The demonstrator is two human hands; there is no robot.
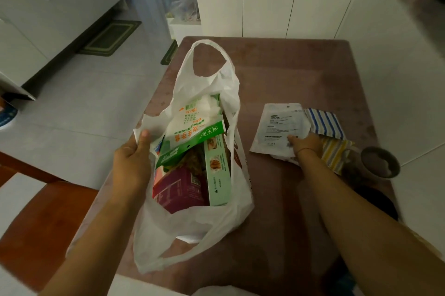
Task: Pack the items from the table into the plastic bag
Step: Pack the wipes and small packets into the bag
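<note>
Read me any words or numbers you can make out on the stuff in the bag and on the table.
"100" in orange, seen upside down: white packet in the plastic bag.
Green-and-white box: large orange characters, too tilted to read reliably.
Light green box, maroon box: print too small.
White pouch on the table: blurred lines, unreadable.

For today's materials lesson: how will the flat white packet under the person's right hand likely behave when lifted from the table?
The white packet looks thin and flat, so it is probably light and will likely bend or droop. Its surface seems a smooth film, so it may slip in the right hand. Lying flat on the table, it should not roll.
</note>
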